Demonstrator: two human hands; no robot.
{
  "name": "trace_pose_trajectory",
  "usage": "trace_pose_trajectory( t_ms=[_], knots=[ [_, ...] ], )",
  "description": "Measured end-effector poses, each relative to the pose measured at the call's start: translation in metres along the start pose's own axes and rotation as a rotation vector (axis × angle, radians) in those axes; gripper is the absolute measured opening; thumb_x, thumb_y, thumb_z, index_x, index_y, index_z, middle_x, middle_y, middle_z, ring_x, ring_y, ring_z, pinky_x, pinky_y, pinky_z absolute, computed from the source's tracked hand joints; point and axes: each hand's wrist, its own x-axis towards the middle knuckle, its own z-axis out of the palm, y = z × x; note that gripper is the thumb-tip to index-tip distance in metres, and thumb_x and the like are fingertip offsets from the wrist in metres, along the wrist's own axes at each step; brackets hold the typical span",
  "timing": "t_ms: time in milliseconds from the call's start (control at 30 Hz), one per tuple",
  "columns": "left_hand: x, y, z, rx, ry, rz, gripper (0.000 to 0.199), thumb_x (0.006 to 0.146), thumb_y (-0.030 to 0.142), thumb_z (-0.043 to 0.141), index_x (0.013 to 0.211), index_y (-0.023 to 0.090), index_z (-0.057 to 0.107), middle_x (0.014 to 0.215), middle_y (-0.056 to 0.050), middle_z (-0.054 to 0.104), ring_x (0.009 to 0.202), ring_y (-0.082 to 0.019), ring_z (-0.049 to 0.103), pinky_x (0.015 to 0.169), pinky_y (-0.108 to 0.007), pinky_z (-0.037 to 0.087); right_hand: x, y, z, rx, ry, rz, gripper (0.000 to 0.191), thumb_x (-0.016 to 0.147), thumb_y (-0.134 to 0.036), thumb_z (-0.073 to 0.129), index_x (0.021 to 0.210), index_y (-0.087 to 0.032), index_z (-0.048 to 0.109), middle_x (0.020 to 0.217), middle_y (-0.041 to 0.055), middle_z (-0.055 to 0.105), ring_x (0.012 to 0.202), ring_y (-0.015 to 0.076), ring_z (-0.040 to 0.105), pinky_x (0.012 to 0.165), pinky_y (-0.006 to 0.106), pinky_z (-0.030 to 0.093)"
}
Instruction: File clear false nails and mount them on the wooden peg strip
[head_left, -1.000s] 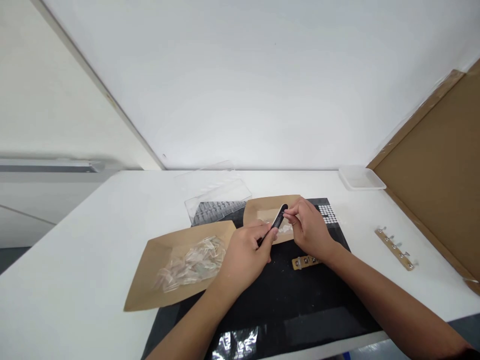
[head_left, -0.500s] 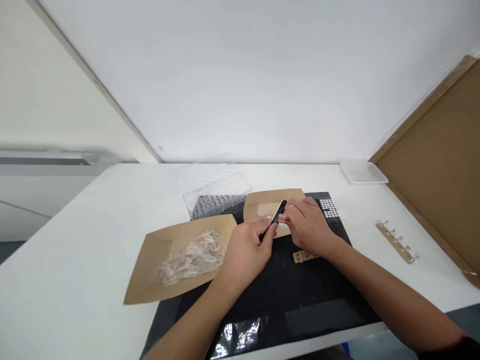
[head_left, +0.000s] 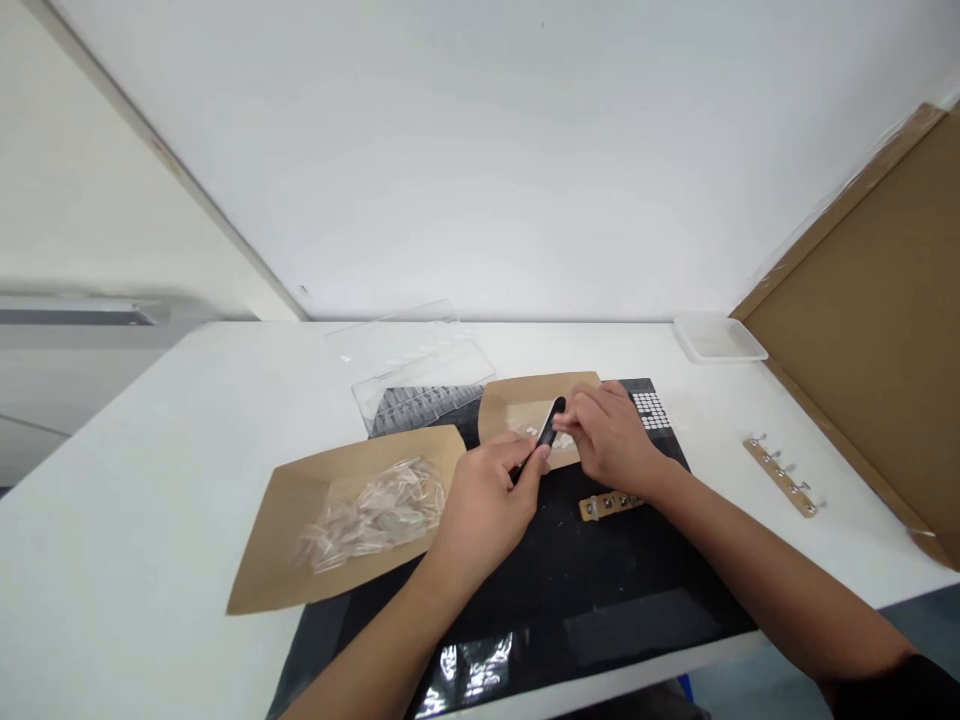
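My left hand [head_left: 491, 495] is closed round a slim black tool with a pale edge [head_left: 551, 422], which slants up and to the right. Close beside the tool's upper end is my right hand [head_left: 609, 432], its thumb and fingers pinched together; whatever is between them is too small to name. Both hands are at the near side of a small brown paper tray [head_left: 499, 405] holding little white pieces. To the left, a larger brown tray [head_left: 289, 500] contains a heap of clear plastic pieces. A wooden strip with metal fittings [head_left: 611, 503] lies below my right hand.
A black mat [head_left: 600, 570] covers the table's near middle. Clear plastic sheets [head_left: 420, 375] lie behind the trays. On the right are another strip with upright pins [head_left: 780, 477], a shallow translucent container [head_left: 720, 340] and a cardboard panel [head_left: 862, 300]. White dots sit on the mat's far right corner.
The view has shifted slightly. My right fingers have drawn a little away from the black tool, showing more of its upper end. More of the wooden strip below my right hand shows.
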Motion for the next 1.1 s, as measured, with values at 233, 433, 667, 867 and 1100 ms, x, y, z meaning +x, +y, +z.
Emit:
trace_pose_trajectory(
  t_ms=[233, 433, 667, 867, 1100],
  knots=[
    [-0.0007, 0.0010, -0.0002, -0.004, 0.016, 0.006, 0.038, 0.100, 0.035, 0.052, 0.065, 0.021, 0.063, 0.050, 0.002, 0.057, 0.053, -0.016, 0.058, 0.059, -0.028, 0.040, 0.0005, -0.0036, -0.0026, -0.019, 0.005, 0.000, 0.027, 0.108, -0.020, 0.045, 0.081, -0.024, 0.043, 0.076, 0.0015, 0.062, 0.066, 0.0186, 0.049, 0.074, 0.036, 0.031],
    [-0.0006, 0.0032, -0.0009, 0.006, 0.036, 0.009, 0.039, 0.100, 0.035, 0.052, 0.066, 0.021, 0.063, 0.051, 0.002, 0.057, 0.051, -0.015, 0.056, 0.058, -0.028, 0.040, 0.0012, -0.0034, -0.0054, -0.031, 0.029, 0.031, 0.027, 0.109, -0.022, 0.047, 0.082, -0.023, 0.044, 0.078, 0.0013, 0.064, 0.067, 0.0178, 0.051, 0.074, 0.036, 0.029],
    [-0.0014, 0.0029, -0.0003, 0.010, 0.049, 0.013, 0.038, 0.100, 0.035, 0.052, 0.069, 0.021, 0.068, 0.053, 0.001, 0.058, 0.051, -0.016, 0.057, 0.056, -0.028, 0.039, -0.0005, -0.0047, -0.0047, 0.018, 0.016, 0.031, 0.026, 0.108, -0.021, 0.048, 0.083, -0.024, 0.044, 0.079, 0.0016, 0.065, 0.069, 0.0181, 0.053, 0.074, 0.037, 0.030],
    [-0.0018, 0.0037, -0.0011, 0.001, 0.043, 0.020, 0.038, 0.100, 0.035, 0.052, 0.069, 0.021, 0.068, 0.052, 0.001, 0.058, 0.051, -0.016, 0.056, 0.054, -0.027, 0.039, 0.0003, -0.0022, -0.0048, 0.047, -0.027, 0.032, 0.026, 0.107, -0.021, 0.048, 0.082, -0.024, 0.043, 0.079, 0.0017, 0.064, 0.069, 0.0182, 0.052, 0.074, 0.037, 0.030],
    [-0.0029, 0.0026, 0.0006, -0.030, 0.017, 0.010, 0.037, 0.100, 0.034, 0.053, 0.069, 0.022, 0.068, 0.049, 0.003, 0.056, 0.050, -0.016, 0.056, 0.054, -0.028, 0.040, -0.0010, -0.0014, -0.0061, 0.046, -0.045, -0.005, 0.027, 0.107, -0.020, 0.047, 0.081, -0.024, 0.041, 0.079, 0.0008, 0.063, 0.067, 0.0175, 0.050, 0.074, 0.036, 0.030]
  ],
)
